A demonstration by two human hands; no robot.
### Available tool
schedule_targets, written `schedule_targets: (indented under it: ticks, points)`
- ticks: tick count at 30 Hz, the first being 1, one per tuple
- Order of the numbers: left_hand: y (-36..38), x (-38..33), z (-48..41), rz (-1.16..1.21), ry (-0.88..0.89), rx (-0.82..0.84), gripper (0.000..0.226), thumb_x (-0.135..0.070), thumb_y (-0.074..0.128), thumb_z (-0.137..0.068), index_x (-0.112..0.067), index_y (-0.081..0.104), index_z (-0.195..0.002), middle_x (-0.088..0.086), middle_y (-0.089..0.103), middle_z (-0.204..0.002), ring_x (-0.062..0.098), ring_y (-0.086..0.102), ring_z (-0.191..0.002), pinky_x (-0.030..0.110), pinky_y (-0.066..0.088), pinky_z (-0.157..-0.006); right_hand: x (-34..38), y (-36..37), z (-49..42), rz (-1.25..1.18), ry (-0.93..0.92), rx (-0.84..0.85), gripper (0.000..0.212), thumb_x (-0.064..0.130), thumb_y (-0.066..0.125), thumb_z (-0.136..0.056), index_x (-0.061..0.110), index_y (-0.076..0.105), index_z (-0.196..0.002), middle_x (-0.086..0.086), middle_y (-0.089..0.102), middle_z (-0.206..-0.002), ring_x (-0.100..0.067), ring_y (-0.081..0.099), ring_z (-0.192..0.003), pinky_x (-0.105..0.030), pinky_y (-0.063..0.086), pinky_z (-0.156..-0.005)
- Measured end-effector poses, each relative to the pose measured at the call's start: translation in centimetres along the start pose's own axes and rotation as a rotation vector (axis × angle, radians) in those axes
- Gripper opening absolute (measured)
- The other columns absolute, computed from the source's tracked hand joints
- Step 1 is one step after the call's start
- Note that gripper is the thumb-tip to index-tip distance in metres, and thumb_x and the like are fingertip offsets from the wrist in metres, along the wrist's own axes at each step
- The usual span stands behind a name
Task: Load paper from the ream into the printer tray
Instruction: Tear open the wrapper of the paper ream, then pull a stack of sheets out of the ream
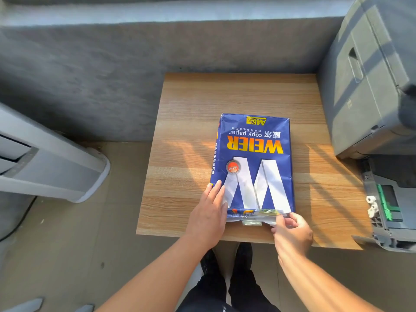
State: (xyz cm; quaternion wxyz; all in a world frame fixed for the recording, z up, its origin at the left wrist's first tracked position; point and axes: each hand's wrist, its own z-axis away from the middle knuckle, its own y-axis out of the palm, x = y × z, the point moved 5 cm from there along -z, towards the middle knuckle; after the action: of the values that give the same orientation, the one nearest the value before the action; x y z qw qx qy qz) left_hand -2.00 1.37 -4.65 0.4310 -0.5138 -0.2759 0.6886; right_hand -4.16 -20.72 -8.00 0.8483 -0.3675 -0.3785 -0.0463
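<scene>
A: Blue wrapper, big white W, yellow WEIER print – that's the ream point(254, 163), right? Where's it sit?

B: Yep. Flat on the wood-grain table point(191, 136), approx. centre, a bit to the right, long side running near to far. Print reads upside down from my side. Still wrapped on top and along the sides.

A: Your hands?

B: L hand point(208, 218) lies flat, fingers stretched out and together, palm on the ream's near left corner and left edge. Not gripping, just pressing down. R hand point(292, 231) is at the near right corner, thumb and fingertips point(280, 219) pinched on the wrapper's end flap point(254, 216). The flap looks crinkled and partly lifted there; can't tell how far it's opened.

A: Printer?

B: Grey printer point(369, 86) at the far right, its body past the table's right edge. Nearer, below it, the paper tray point(387, 206) sticks out, dark plastic w/ green guides point(388, 202). Can't see any sheets in it. Ream and tray are well apart, bare table between.

A: Anything else?

B: Grey-white appliance point(51, 163) on the floor at the left, grey wall point(112, 70) behind the table. My dark shoes point(227, 260) show under the near table edge. Sunlight stripes across the table and wrapper.
</scene>
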Motion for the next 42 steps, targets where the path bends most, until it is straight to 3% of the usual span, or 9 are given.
schedule_targets:
  ticks: [6, 15, 20, 24, 27, 29, 34, 39, 42]
  points:
    - [0.0, 0.1, 0.0, 0.029, -0.013, 0.002, 0.052, -0.033, 0.028, -0.106, -0.022, 0.011, -0.154, -0.009, 0.009, -0.165, 0.009, 0.001, -0.151, 0.030, 0.017, -0.122, -0.6, 0.9, -0.6, -0.049, 0.014, -0.038, 0.032, 0.029, 0.070, -0.074, 0.024, 0.062, -0.105, 0.004, 0.073, -0.078, -0.030, 0.072, -0.076, -0.050, 0.057, -0.082]
    - [0.2, 0.6, -0.2, 0.059, -0.004, 0.007, 0.051, -0.030, 0.031, -0.105, -0.018, 0.019, -0.153, -0.008, 0.014, -0.164, 0.008, 0.005, -0.151, 0.034, 0.024, -0.122, 0.2, 0.7, -1.0, -0.191, 0.088, 0.012, 0.023, 0.018, 0.077, -0.078, 0.008, 0.062, -0.093, 0.000, 0.063, -0.077, -0.022, 0.060, -0.075, -0.034, 0.046, -0.075]
    - [0.0, 0.5, -0.1, 0.024, 0.022, 0.012, 0.051, -0.029, 0.030, -0.106, -0.016, 0.018, -0.153, -0.005, 0.015, -0.164, 0.010, 0.005, -0.151, 0.034, 0.020, -0.123, 0.7, 0.3, -0.7, -0.253, 0.022, 0.162, 0.016, 0.011, 0.072, -0.085, 0.001, 0.062, -0.092, -0.012, 0.066, -0.080, -0.023, 0.061, -0.069, -0.028, 0.044, -0.064]
    - [-0.2, 0.8, -0.2, 0.016, 0.006, -0.003, 0.051, -0.030, 0.030, -0.106, -0.017, 0.018, -0.153, -0.006, 0.014, -0.165, 0.008, 0.006, -0.151, 0.033, 0.021, -0.123, 0.8, 0.0, -1.0, -0.323, 0.043, 0.295, 0.019, -0.006, 0.064, -0.087, 0.010, 0.059, -0.097, -0.009, 0.069, -0.080, -0.003, 0.066, -0.053, -0.012, 0.044, -0.048]
    - [-0.2, 1.2, -0.2, 0.020, 0.000, -0.008, 0.051, -0.029, 0.031, -0.106, -0.016, 0.019, -0.154, -0.006, 0.012, -0.165, 0.006, 0.006, -0.150, 0.028, 0.017, -0.123, 0.1, -0.7, -1.4, -0.376, 0.112, 0.398, 0.028, -0.006, 0.065, -0.086, 0.007, 0.058, -0.110, -0.012, 0.071, -0.088, -0.009, 0.068, -0.060, -0.012, 0.052, -0.054]
    - [-0.2, 1.4, -0.2, 0.012, 0.009, -0.002, 0.051, -0.027, 0.032, -0.106, -0.015, 0.019, -0.153, -0.006, 0.012, -0.165, 0.007, 0.007, -0.150, 0.025, 0.016, -0.121, -0.4, -1.3, -1.6, -0.387, 0.146, 0.457, 0.025, -0.002, 0.069, -0.084, 0.006, 0.063, -0.107, -0.014, 0.072, -0.091, -0.010, 0.068, -0.061, -0.013, 0.055, -0.058]
    - [-0.3, 1.6, -0.2, 0.044, 0.008, 0.023, 0.050, -0.026, 0.033, -0.106, -0.015, 0.021, -0.153, -0.006, 0.015, -0.164, 0.009, 0.012, -0.150, 0.031, 0.021, -0.122, -1.7, -4.0, -0.3, -0.346, 0.230, 0.595, 0.035, 0.004, 0.070, -0.081, 0.005, 0.061, -0.116, -0.013, 0.072, -0.096, -0.017, 0.059, -0.067, -0.016, 0.053, -0.056]
    - [1.7, 3.1, 3.2, 0.472, -0.323, -0.083, 0.045, -0.033, 0.046, -0.100, -0.023, 0.042, -0.143, -0.008, 0.046, -0.142, 0.009, 0.046, -0.127, 0.031, 0.039, -0.107, -1.2, -6.1, 2.3, -0.167, 0.250, 0.768, 0.022, -0.007, 0.056, -0.089, 0.005, 0.066, -0.104, -0.011, 0.078, -0.085, -0.019, 0.067, -0.066, -0.025, 0.053, -0.062]
    - [3.6, 2.8, 5.4, 0.681, -0.484, -0.021, 0.043, -0.035, 0.050, -0.095, -0.034, 0.048, -0.137, -0.011, 0.060, -0.128, 0.003, 0.064, -0.101, 0.033, 0.052, -0.096, 0.6, -5.2, 1.6, -0.093, 0.184, 0.677, 0.016, 0.008, 0.064, -0.090, 0.012, 0.061, -0.105, -0.003, 0.076, -0.086, -0.017, 0.071, -0.076, -0.033, 0.053, -0.076]
